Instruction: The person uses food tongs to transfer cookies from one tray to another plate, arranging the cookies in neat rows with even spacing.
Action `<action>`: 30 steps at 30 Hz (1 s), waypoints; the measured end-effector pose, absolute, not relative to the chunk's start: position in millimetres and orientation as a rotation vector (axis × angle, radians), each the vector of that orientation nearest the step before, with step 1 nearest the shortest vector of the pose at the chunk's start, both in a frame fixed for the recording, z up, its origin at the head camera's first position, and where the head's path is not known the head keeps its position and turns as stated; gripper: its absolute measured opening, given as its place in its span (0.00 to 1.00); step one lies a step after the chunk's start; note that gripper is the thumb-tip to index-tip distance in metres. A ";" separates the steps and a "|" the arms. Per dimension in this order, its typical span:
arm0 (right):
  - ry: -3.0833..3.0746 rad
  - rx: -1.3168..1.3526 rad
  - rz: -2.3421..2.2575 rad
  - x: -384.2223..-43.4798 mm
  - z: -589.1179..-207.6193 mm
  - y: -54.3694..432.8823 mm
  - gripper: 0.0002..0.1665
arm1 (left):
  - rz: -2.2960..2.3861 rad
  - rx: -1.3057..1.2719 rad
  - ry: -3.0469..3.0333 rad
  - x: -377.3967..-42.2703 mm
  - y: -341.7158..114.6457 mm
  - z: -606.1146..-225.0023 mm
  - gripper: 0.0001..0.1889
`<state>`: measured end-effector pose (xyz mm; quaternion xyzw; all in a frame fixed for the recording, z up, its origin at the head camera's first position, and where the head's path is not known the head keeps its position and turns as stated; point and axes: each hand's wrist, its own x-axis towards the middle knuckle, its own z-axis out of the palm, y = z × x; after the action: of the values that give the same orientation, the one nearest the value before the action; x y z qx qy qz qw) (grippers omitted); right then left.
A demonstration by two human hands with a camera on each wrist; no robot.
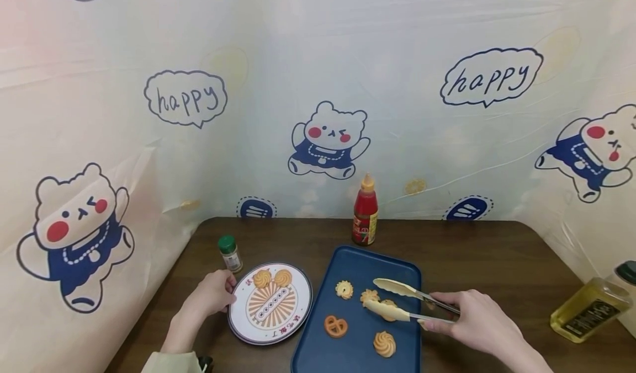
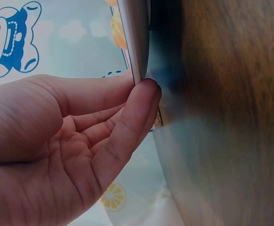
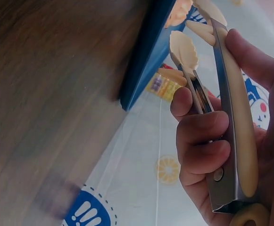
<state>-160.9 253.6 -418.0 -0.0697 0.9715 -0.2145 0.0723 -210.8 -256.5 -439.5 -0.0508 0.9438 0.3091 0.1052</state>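
Observation:
At the left, my left hand (image 1: 213,293) pinches the rim of a round white plate (image 1: 239,312), thumb on top and fingers below in the left wrist view. Two swirled cookies (image 1: 283,278) lie at the plate's far side. My right hand (image 1: 474,318) holds metal tongs (image 1: 390,310) with cream-coloured tips over a blue tray (image 1: 318,353). The tongs' tips are spread around a flower-shaped cookie (image 1: 369,296) and another cookie partly hidden by them; whether they touch is unclear. Also on the tray are a pretzel (image 1: 336,326), a swirled cookie (image 1: 385,344) and a ring-like cookie (image 1: 344,289).
Behind the tray stands a red sauce bottle (image 1: 365,213) with a yellow cap. A green-capped spice jar (image 1: 230,253) is just beyond the plate. To the far right, an oil bottle (image 1: 591,309) appears tilted in view. A printed curtain (image 1: 407,130) surrounds the dark wooden table (image 1: 472,251).

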 end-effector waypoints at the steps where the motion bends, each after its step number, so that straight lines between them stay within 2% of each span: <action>1: 2.914 -0.200 -0.643 -161.4 -419.0 252.0 0.44 | 0.911 -0.150 2.782 -210.6 -256.4 -439.8 0.13; 14: 2.941 -0.181 -0.607 -161.0 -423.2 240.4 0.38 | 0.909 -0.145 2.789 -210.3 -256.2 -439.5 0.13; 30: 2.966 -0.182 -0.621 -161.7 -420.9 232.7 0.38 | 0.898 -0.142 2.794 -210.8 -255.9 -440.1 0.13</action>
<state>-161.7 232.7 -420.9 -0.0600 0.9756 -0.2043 0.0531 -210.8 -255.9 -440.1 -0.0480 0.9461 0.3039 0.1014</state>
